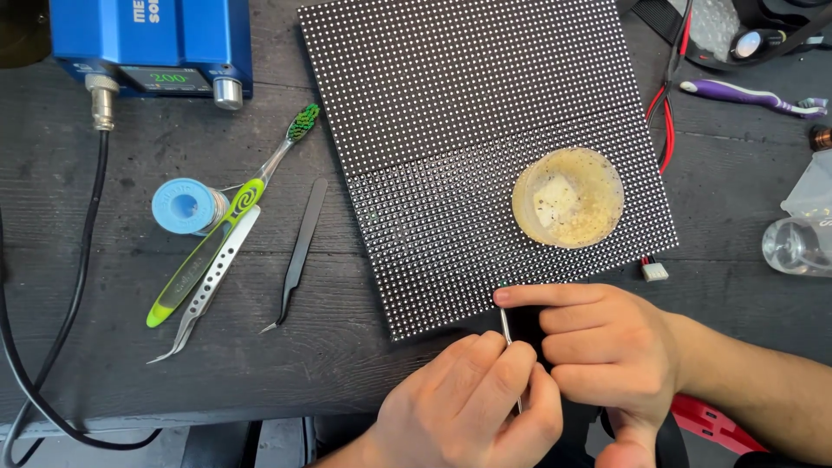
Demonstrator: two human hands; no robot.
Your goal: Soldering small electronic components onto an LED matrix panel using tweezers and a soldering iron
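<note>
Dark wooden surface (130,373), worn, used as an electronics bench.

- LED matrix panel (485,156): black, dotted grid, lying flat at centre, its near edge at 6 o'clock towards the person.
- Shallow dish (568,198): yellowish residue, resting on the panel at 4 o'clock, close at reach.
- Right hand (607,347): fingers curled, forefinger pressed along the panel's near edge, apparently steadying it.
- Left hand (477,407): fingers pinched together on a thin metal tool (506,329), tip at the panel edge.
- At 9 o'clock: black tweezers (299,251), silver tweezers (212,290), green toothbrush (230,217), blue solder spool (184,205).
- At 11 o'clock: blue soldering station (152,43).
</note>
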